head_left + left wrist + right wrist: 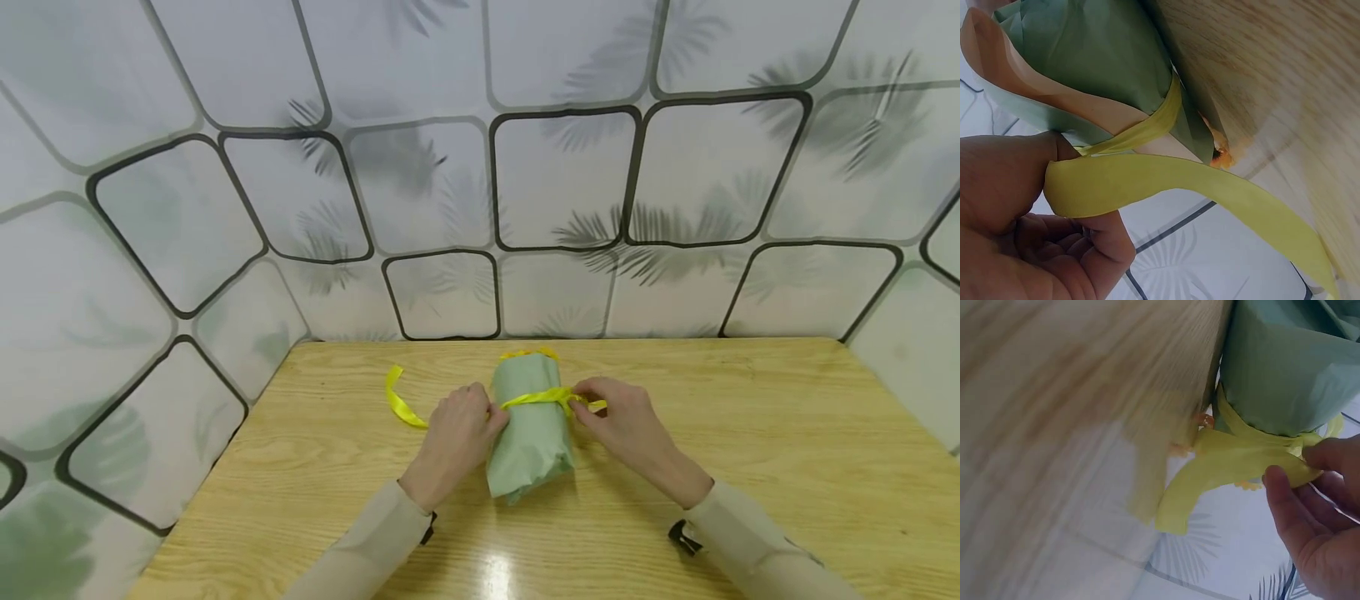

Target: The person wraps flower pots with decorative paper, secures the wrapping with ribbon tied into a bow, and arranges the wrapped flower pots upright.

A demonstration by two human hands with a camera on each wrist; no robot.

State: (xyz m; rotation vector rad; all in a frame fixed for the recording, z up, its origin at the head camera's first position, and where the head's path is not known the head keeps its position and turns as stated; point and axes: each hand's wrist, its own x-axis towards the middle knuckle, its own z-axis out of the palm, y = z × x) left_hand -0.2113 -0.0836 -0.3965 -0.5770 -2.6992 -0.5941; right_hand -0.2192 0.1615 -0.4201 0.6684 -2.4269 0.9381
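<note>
A bundle wrapped in pale green paper (528, 450) lies on the table, with orange-yellow flower edges (536, 352) showing at its far end. Around its middle runs a yellow ribbon (534, 398). My left hand (459, 433) is at the bundle's left side and pinches one length of the ribbon (1122, 184) between thumb and fingers; its loose tail trails left on the table. At the right side, my right hand (626, 425) pinches the other ribbon part (1241, 459) between thumb and fingertips, close to where the ribbon crosses. A short tail hangs beyond those fingers.
The wood-grain table (750, 467) extends around the bundle on all sides. Behind and to the left stands a white wall covering (427, 200) with dark rounded squares and leaf prints, meeting the table's far edge.
</note>
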